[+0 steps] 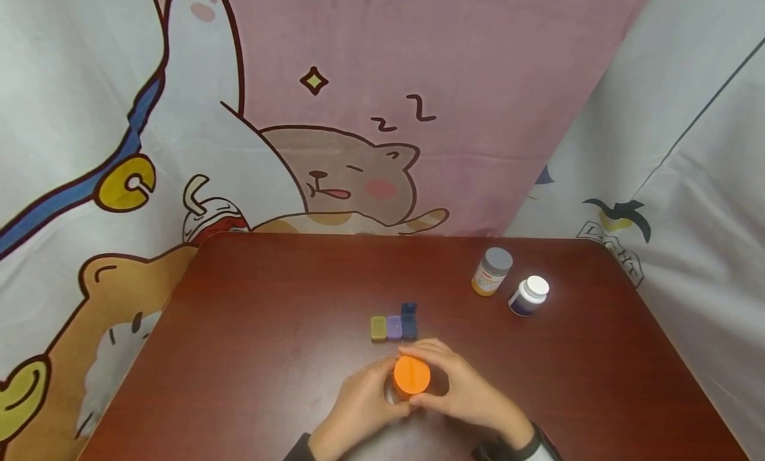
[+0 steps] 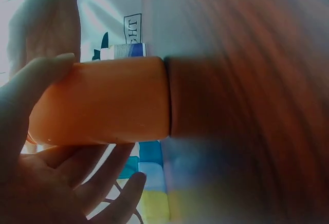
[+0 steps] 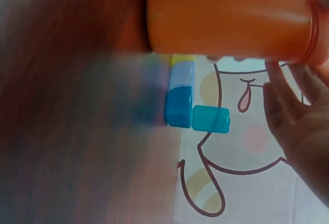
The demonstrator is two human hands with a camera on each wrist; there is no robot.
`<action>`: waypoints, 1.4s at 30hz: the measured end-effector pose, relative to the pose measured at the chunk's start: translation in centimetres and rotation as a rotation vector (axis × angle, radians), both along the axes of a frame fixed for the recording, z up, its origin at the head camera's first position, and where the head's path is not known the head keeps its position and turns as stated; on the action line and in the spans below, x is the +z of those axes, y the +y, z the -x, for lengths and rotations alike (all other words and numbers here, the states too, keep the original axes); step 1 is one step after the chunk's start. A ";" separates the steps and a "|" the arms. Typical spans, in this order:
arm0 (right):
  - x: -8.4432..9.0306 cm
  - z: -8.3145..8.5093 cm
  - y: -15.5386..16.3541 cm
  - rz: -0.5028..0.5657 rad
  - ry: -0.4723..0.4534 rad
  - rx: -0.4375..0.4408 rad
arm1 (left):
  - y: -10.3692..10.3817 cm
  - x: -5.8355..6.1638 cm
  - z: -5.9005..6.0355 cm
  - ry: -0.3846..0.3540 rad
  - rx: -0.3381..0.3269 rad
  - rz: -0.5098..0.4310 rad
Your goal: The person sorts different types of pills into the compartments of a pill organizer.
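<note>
Left hand (image 1: 358, 408): fingers curled round the body of the orange pill bottle (image 1: 411, 376), bracing it from the left on the dark red bench (image 1: 251, 328). Bottle standing near the front edge, at centre, upright; long axis vertical, orange cap (image 1: 412, 373) pointing up toward the head camera. Right hand (image 1: 463, 391): fingers wrapped round the cap and upper part of the bottle from the right. Both hands thus closed on the one bottle; whether the cap is loose or tight cannot be told.

Judged step: turning the cap. Best done with the left grip firm and low on the body, the right fingers spread evenly round the cap rim, and the axis kept vertical so that nothing spills.

Just behind the bottle: a short strip pill organiser (image 1: 395, 325), yellow, lilac and blue compartments in a row, blue lid raised. Farther right, well apart: a grey-capped yellow bottle (image 1: 492, 271), then a white-capped dark bottle (image 1: 528, 295).
</note>
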State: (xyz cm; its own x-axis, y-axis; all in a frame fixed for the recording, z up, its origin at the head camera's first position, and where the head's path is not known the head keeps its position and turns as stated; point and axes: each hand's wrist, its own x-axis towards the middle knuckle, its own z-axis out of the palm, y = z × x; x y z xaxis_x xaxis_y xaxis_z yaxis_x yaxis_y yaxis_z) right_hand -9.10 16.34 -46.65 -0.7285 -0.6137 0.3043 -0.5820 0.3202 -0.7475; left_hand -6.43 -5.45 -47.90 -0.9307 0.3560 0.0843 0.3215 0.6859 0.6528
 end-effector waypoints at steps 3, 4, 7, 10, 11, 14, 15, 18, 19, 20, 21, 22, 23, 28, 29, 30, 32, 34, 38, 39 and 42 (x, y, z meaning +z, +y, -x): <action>-0.2 -0.9 0.0 -0.030 -0.022 -0.064 | 0.2 0.1 -0.3 -0.001 -0.003 0.000; -0.3 -1.3 -0.1 -0.029 -0.019 -0.090 | 0.3 0.1 -0.4 0.000 -0.002 0.001; -0.9 -2.5 -0.4 -0.002 0.014 -0.196 | 0.4 0.3 -0.7 -0.011 0.004 -0.002; -1.2 -3.8 -1.0 0.057 0.010 -0.348 | 0.5 0.6 -0.9 -0.025 0.016 -0.014; -1.2 -4.2 -1.3 0.079 0.003 -0.403 | 0.5 0.6 -0.9 -0.029 0.018 -0.020; -1.3 -5.3 -2.5 0.141 -0.013 -0.548 | 0.7 0.6 -1.0 -0.028 0.026 -0.036; -1.3 -5.5 -2.9 0.159 -0.018 -0.583 | 0.7 0.6 -1.0 -0.025 0.030 -0.039; -1.4 -5.9 -3.8 0.196 -0.002 -0.640 | 1.0 0.3 -1.0 -0.017 0.057 -0.056; -1.5 -6.0 -4.0 0.210 0.003 -0.643 | 1.1 0.2 -1.0 -0.016 0.070 -0.063; -1.5 -6.0 -4.2 0.221 0.008 -0.645 | 1.2 0.1 -1.1 -0.015 0.084 -0.068; -1.6 -6.1 -4.3 0.231 0.014 -0.648 | 1.2 0.0 -1.1 -0.013 0.099 -0.070; -1.6 -6.0 -4.4 0.240 0.021 -0.651 | 1.3 -0.1 -1.1 -0.006 0.110 -0.071; -1.6 -6.0 -4.5 0.246 0.024 -0.652 | 1.3 -0.1 -1.2 0.000 0.118 -0.071; -1.5 -5.8 -4.7 0.251 0.045 -0.638 | 1.1 0.0 -1.3 0.022 0.130 -0.058; -1.6 -5.7 -4.6 0.252 0.050 -0.630 | 1.0 0.0 -1.3 0.019 0.128 -0.054; -1.6 -5.6 -4.6 0.254 0.054 -0.620 | 1.0 0.1 -1.3 0.015 0.125 -0.053; -1.7 -5.4 -4.5 0.255 0.061 -0.595 | 1.0 0.1 -1.2 0.007 0.117 -0.052; -1.7 -5.1 -4.3 0.238 0.060 -0.574 | 0.9 0.1 -1.1 -0.008 0.111 -0.052; -1.6 -4.2 -3.8 0.204 0.050 -0.492 | 0.8 0.0 -1.0 -0.020 0.110 -0.056; -1.5 -3.9 -3.6 0.198 0.053 -0.459 | 0.8 0.0 -1.0 -0.020 0.110 -0.056; -1.3 -2.8 -2.9 0.176 0.071 -0.343 | 0.7 0.1 -1.0 -0.011 0.104 -0.060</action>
